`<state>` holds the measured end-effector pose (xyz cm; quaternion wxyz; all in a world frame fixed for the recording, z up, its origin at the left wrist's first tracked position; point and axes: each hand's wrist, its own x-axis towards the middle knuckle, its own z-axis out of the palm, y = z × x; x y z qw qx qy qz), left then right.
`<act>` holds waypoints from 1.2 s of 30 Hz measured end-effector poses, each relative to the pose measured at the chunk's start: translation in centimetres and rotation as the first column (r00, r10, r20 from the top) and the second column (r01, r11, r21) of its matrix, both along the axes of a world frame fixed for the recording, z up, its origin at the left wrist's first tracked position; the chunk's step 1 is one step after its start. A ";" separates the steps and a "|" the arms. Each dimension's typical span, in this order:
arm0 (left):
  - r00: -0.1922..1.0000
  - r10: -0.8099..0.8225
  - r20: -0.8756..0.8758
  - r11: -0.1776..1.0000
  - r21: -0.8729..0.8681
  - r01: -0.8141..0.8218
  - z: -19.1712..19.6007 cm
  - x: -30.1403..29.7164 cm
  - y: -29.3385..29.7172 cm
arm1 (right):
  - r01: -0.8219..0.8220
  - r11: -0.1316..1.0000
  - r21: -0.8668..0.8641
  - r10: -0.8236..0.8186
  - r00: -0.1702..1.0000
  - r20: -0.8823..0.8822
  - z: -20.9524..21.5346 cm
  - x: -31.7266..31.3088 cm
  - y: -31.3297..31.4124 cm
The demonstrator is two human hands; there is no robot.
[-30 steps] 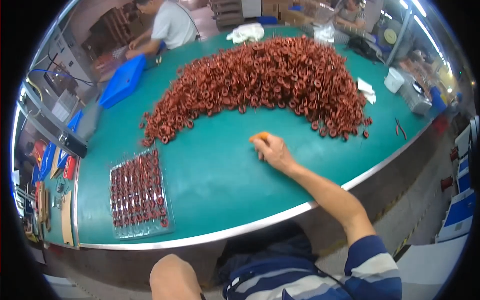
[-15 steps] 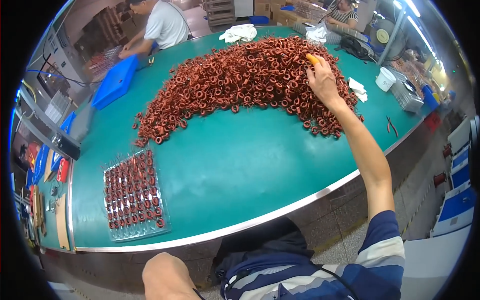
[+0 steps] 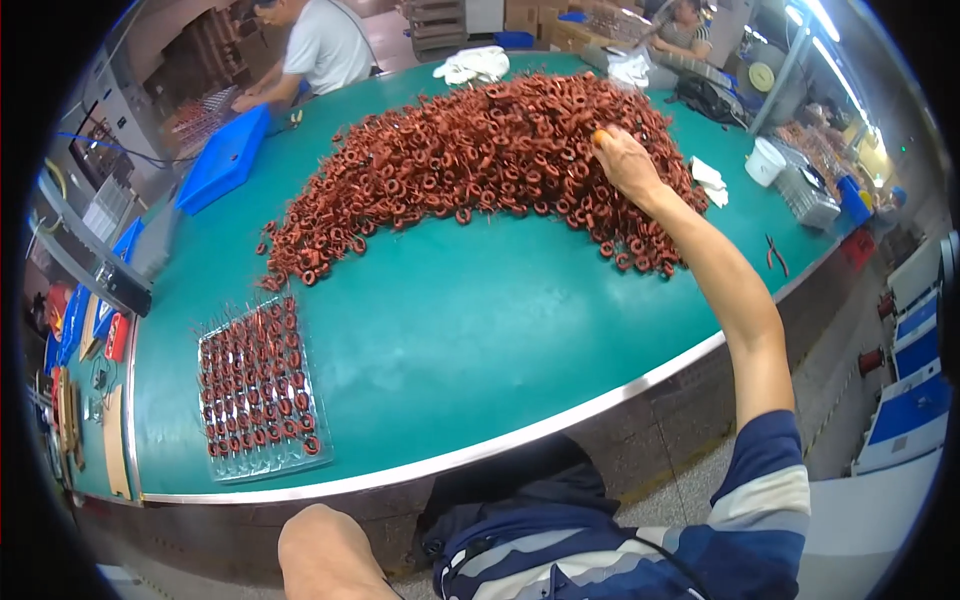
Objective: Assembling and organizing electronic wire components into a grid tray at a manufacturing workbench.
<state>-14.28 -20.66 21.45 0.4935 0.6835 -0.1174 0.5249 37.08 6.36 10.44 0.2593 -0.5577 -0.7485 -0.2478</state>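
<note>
A broad heap of red-brown ring-shaped wire coils (image 3: pixel 430 165) with thin leads lies in an arc across the green tabletop. My right hand (image 3: pixel 630 168) is over the right part of this heap, its fingers bent and drawn together. At its fingertips shows a small yellow-orange thing (image 3: pixel 600 138); whether it is a held piece or a finger cover I cannot tell. Near the left front edge lies a clear plastic tray (image 3: pixel 318 462) with rows of the same coils standing in it. My left arm (image 3: pixel 325 550) shows only in part at the lower edge; its hand is out of view.
A blue tray (image 3: pixel 222 165) lies at the far left, near a person (image 3: pixel 330 50) across the table. White cloths (image 3: pixel 470 66) sit behind the heap. On the right are a white tub (image 3: pixel 765 162), pliers (image 3: pixel 776 256) and stacked clear trays (image 3: pixel 808 200). Another person (image 3: pixel 685 30) sits far right.
My right hand has moved slightly left and nearer to me over the heap, its fingers more curled. The whole view has shifted a little.
</note>
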 end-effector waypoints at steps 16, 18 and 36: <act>0.993 -0.084 -0.088 0.993 -0.093 0.076 3.1 1.7 1.9 | 0.328 0.941 -0.080 -0.337 0.929 -0.156 2.8 2.3 3.4; 0.989 -0.108 -0.099 0.988 -0.125 0.095 4.1 2.2 2.3 | 0.325 0.946 0.010 -0.324 0.945 -0.050 2.7 2.8 3.9; 0.899 0.153 -0.410 0.770 -0.521 -0.368 -9.3 8.1 4.3 | 0.219 0.966 0.141 -0.220 0.975 -0.007 3.9 1.9 4.0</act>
